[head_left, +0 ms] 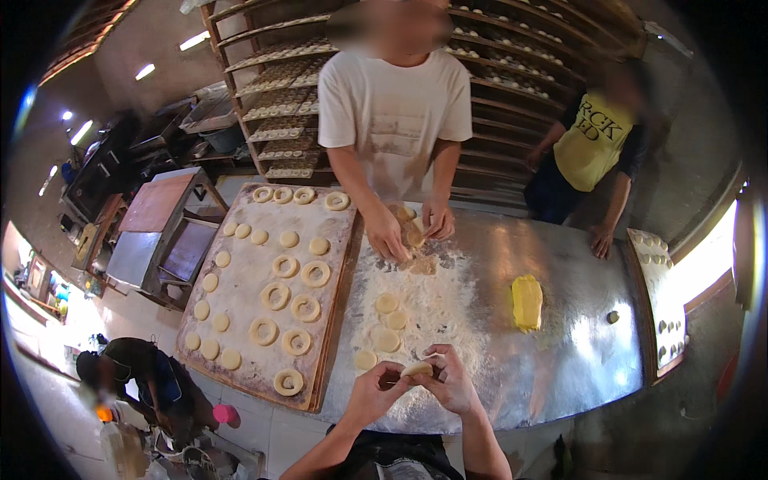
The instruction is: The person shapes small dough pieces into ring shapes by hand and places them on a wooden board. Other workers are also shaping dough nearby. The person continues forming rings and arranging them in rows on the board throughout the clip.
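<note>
Near the front edge of the metal table (496, 376), a round piece of dough (417, 369) is pinched between the fingers of both my hands. My left hand (374, 394) grips its left side, and my right hand (450, 379) closes on its right side. Several flat dough rounds (388, 341) lie on the floured patch (436, 308) just beyond my hands. To the left, a wooden board (248, 312) carries dough rings (276, 296) and small dough discs (222, 322). Whether the held piece has a hole cannot be seen.
Across the table a person in a white shirt (396, 120) handles dough pieces (414, 236). A yellow block (526, 302) sits right of the flour. Another person in yellow (596, 132) rests a hand on the table. Racks (284, 84) of dough trays stand behind; a board (656, 304) lies at right.
</note>
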Motion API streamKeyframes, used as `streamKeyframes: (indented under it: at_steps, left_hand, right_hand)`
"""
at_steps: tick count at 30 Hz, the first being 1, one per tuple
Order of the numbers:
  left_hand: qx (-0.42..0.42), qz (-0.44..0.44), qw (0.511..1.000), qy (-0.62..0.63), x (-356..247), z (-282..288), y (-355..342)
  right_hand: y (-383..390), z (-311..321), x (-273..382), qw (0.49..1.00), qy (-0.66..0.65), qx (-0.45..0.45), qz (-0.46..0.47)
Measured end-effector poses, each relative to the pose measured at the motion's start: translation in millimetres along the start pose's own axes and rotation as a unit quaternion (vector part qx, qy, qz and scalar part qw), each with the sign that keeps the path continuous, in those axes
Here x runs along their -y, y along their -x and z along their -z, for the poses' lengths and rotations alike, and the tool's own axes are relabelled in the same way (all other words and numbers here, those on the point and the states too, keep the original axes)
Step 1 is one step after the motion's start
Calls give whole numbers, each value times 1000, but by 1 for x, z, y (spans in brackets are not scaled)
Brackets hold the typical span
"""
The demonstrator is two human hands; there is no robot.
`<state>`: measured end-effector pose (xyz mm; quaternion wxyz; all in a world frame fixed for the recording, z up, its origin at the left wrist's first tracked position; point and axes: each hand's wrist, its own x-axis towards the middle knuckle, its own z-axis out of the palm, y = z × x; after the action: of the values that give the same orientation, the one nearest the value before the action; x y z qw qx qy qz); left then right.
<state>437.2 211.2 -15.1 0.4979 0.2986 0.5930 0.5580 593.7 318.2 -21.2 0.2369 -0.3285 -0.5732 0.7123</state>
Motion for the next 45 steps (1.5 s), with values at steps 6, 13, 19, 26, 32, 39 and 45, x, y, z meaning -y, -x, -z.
streamKeyframes:
  at_steps: [6,13,19,26,32,39,45]
  left_hand:
    - [-77,-30,983,-166,-17,-19,9]
    - [-128,-122,917,-359,-7,-8,12]
    - [-233,-263,908,-227,6,9,23]
    - [-210,-225,951,0,8,60,50]
    - [-341,-289,862,-239,18,114,58]
    - [-331,-252,891,-180,23,172,68]
    - [-327,-303,862,-241,13,220,74]
  right_hand:
    - [3,3,9,994,112,-7,5]
    - [-35,-49,-11,938,277,-126,167]
    - [-43,-56,-9,921,-315,227,-39]
    - [-49,-117,2,955,78,271,88]
    - [-54,-180,-14,967,68,244,20]
    - [-67,-243,-19,937,55,312,147]
    - [-72,-291,-20,932,262,224,109]
